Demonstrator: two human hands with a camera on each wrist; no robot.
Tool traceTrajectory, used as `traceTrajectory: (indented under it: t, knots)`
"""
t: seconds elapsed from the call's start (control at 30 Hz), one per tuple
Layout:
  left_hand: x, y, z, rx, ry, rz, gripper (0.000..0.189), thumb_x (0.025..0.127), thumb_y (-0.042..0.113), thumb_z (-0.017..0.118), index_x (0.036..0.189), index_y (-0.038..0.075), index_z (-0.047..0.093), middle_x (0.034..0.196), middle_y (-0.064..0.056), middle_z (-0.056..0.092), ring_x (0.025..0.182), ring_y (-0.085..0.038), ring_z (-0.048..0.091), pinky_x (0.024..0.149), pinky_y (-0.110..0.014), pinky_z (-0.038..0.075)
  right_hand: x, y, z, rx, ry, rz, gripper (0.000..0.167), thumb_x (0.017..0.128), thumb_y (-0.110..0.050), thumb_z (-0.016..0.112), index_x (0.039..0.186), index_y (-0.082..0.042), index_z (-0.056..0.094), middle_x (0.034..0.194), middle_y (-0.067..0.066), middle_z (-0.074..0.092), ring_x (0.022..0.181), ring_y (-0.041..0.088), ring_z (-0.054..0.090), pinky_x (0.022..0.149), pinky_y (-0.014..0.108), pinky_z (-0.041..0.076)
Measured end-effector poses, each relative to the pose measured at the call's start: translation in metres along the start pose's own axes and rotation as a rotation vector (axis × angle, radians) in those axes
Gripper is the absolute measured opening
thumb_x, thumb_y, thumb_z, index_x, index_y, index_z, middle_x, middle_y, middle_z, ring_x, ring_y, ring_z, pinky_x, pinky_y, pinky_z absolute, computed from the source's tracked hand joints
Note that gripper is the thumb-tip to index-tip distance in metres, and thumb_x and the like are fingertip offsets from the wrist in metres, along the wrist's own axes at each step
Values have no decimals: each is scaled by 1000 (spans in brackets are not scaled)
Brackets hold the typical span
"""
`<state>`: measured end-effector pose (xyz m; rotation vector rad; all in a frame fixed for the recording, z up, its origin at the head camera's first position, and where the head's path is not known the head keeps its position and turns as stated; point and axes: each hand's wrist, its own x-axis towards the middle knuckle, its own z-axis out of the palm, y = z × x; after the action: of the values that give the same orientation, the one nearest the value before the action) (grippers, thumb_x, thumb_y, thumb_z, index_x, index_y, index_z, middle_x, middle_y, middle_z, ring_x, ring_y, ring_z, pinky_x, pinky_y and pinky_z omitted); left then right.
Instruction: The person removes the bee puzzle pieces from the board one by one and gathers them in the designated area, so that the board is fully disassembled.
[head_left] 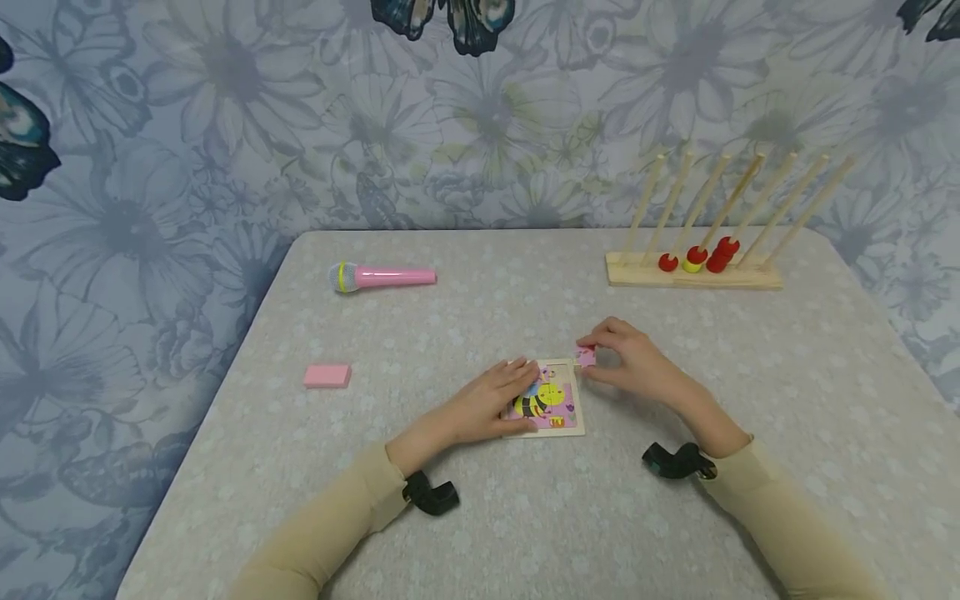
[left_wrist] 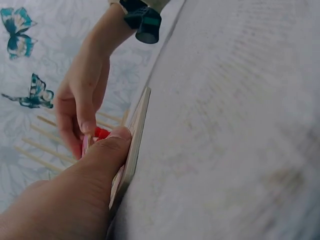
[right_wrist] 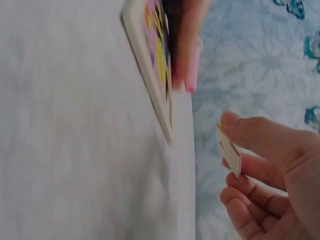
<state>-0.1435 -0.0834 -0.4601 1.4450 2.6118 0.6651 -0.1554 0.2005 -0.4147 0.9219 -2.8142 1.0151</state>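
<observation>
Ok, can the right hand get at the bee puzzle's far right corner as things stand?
Likely yes: the right hand, pinching a pink puzzle piece, is beside it; the left hand lies over the left side of the bee puzzle, leaving that corner clear.

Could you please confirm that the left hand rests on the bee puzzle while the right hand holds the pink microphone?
Not quite: the right hand holds a small puzzle piece; the pink microphone lies on the table, as the head view shows. The left hand indeed rests on the bee puzzle.
</observation>
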Motion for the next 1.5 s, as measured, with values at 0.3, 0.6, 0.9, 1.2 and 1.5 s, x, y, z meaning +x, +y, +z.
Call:
traceTrajectory:
  t: [0.3,0.6,0.9,1.2,1.5]
  knots:
    - [-3,-2,3,-39,37,-8,83,88,45,63,147,-1,27,152,-14,26,141,-22,18,114,-35,10,-37,47,-48,-44,87,162,43,82,-16,75,118,3,62,106,12,58,99,34,58,84,54,47]
    - [-4,-1,0,-51,49,-63,96,82,52,67,148,-2,21,154,-14,21,142,-17,13,114,-32,9,-63,67,-60,-118,146,211,40,80,-11,76,115,5,63,104,15,62,97,33,60,82,49,46]
    - [-3,-1,-1,-47,36,-88,100,81,54,68,149,-1,20,154,-14,19,142,-16,11,114,-31,9,-69,74,-59,-155,177,211,39,78,-8,77,113,6,64,104,20,63,96,37,60,81,53,47]
    - [-3,0,-4,-53,31,-85,100,81,56,66,149,-1,20,155,-13,19,142,-17,11,114,-31,10,-71,77,-58,-220,188,186,38,77,-7,77,110,8,64,104,24,64,94,40,60,79,54,48]
    - [-6,-1,0,-81,21,-106,100,79,59,66,149,3,22,155,-9,20,141,-16,14,113,-33,14,-55,44,-50,-108,150,175,44,80,-15,76,117,5,62,111,21,63,96,39,61,80,55,49]
